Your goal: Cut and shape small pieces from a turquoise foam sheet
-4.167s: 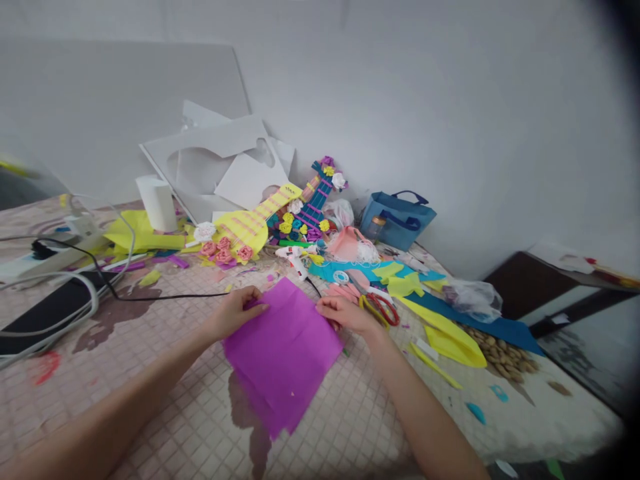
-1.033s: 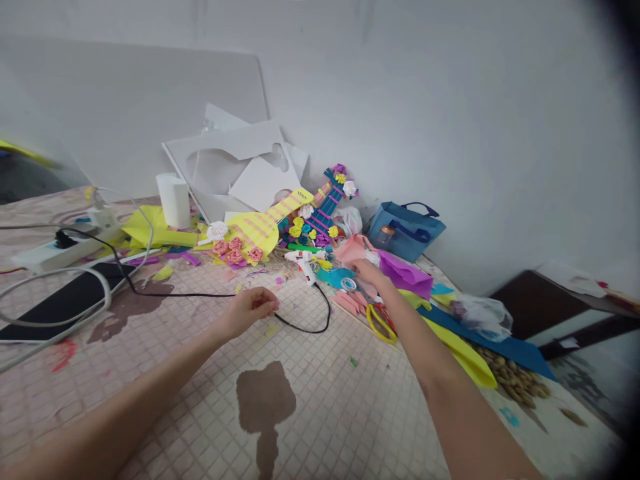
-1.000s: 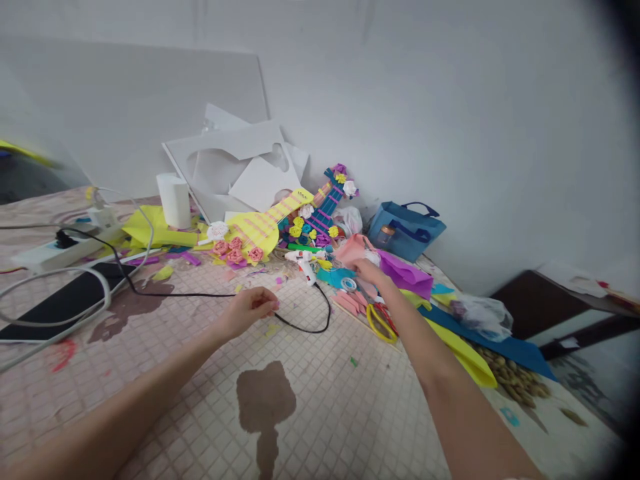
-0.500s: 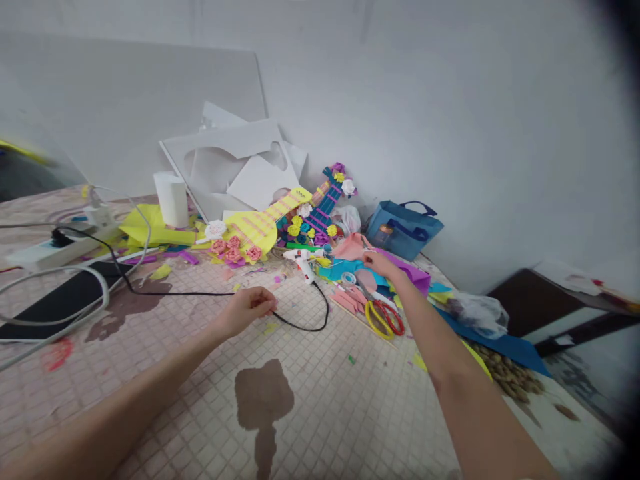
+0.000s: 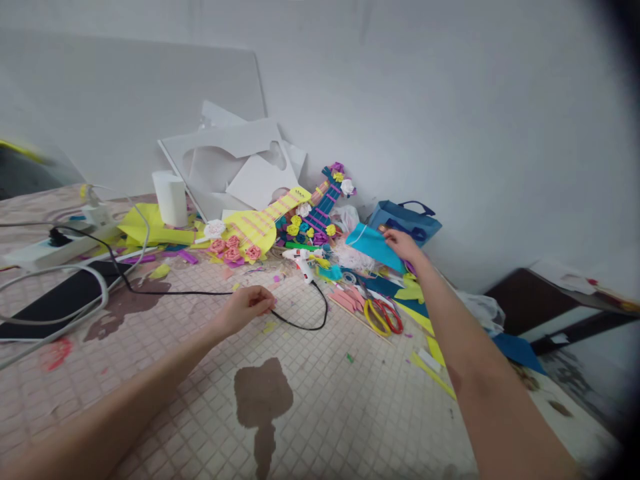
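A teal felt sheet [image 5: 373, 245] is pinched at its upper right edge by the right hand [image 5: 401, 245] and held lifted above the heap of craft scraps at the far right of the worktop [image 5: 320, 407], just in front of the blue bag [image 5: 406, 220]. The sheet's long axis is seen to slope down and left from the fingers, toward the white glue gun [image 5: 301, 261]. The right hand is the nearer by far; the left hand [image 5: 246, 308] is kept well apart, loosely curled on the worktop beside the black cord [image 5: 300, 325], nothing visibly grasped in it. The yellow-and-red scissors [image 5: 383, 315] lie below the raised sheet, near the right forearm. Against half a second earlier, the right hand is noted higher and farther back, the teal sheet now raised, and the purple sheet formerly beside that hand is almost wholly hidden.
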Available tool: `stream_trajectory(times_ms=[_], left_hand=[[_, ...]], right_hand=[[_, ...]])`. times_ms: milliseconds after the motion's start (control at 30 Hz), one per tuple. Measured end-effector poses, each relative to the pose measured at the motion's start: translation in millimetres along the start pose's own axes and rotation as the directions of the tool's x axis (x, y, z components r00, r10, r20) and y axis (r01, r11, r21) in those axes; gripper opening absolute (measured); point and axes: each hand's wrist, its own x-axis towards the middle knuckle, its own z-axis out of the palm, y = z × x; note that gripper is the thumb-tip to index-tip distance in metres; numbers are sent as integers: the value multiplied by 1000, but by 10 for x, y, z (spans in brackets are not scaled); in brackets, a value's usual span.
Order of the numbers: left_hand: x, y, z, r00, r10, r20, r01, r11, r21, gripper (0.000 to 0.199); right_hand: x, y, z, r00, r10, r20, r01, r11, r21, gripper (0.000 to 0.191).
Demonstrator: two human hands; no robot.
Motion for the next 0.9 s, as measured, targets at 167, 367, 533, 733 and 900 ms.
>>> stream_trajectory(times_ms=[167, 367, 533, 733, 900], left_hand=[[-3, -4, 7, 1000, -3, 12, 3, 1000, -2, 29], [-9, 21, 28, 999, -28, 36, 28, 1000, -1, 31], [-35, 37, 28, 998, -7, 54, 2, 997, 74, 35], [-41, 199, 176, 996, 90, 0, -90, 996, 15, 62], [93, 466, 383, 998, 55, -36, -55, 998, -22, 65]], right_hand=[[-36, 112, -294, 991, 73, -110, -62, 993, 101, 17], [-36, -50, -425, 992, 25, -126, 0, 980, 199, 14], [-127, -496, -323, 991, -131, -39, 137, 961, 242, 14], [-608, -1165, 39, 931, -340, 132, 291, 910, 294, 17], [-987, -1672, 320, 820, -517, 246, 424, 837, 346, 18]])
